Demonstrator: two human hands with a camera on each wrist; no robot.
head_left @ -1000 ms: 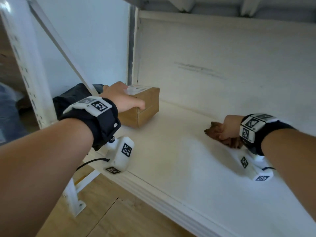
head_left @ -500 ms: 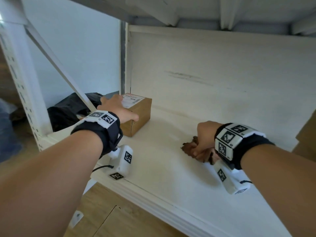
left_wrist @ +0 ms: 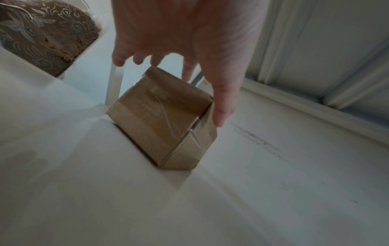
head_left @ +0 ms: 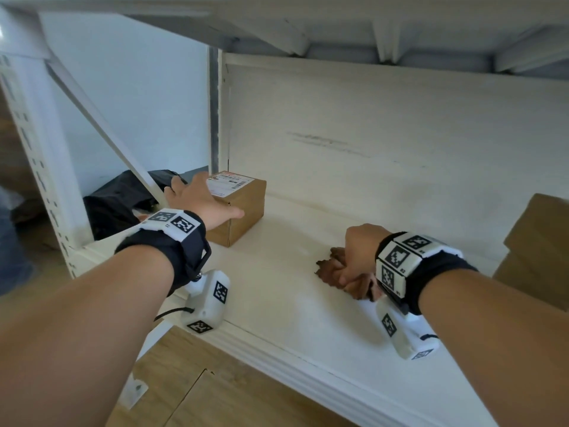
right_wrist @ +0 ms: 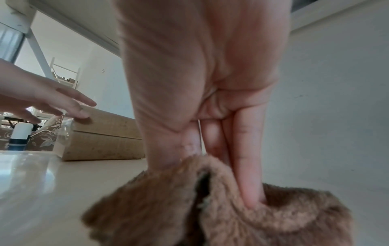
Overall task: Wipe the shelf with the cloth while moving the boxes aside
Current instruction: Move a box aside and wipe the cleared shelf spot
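Note:
A small cardboard box [head_left: 243,208] with a shipping label sits at the left rear corner of the white shelf board [head_left: 277,312]. My left hand [head_left: 200,200] hovers over it with fingers spread and straight; in the left wrist view the left hand [left_wrist: 181,79] has its thumb beside the box [left_wrist: 160,116] without clasping it. My right hand [head_left: 354,260] grips a fuzzy brown cloth [head_left: 326,266] against the middle of the shelf. In the right wrist view the cloth [right_wrist: 231,216] is bunched under the fingers [right_wrist: 248,166].
A larger cardboard box [head_left: 538,251] stands at the right end of the shelf. A black bag [head_left: 117,204] lies beyond the left end, behind a white post [head_left: 40,167] and diagonal brace [head_left: 101,124]. Another shelf sits close overhead. Wooden floor [head_left: 200,396] lies below.
My left hand has let go of the small box and spread its fingers above it. My right hand has dragged the cloth leftward along the shelf.

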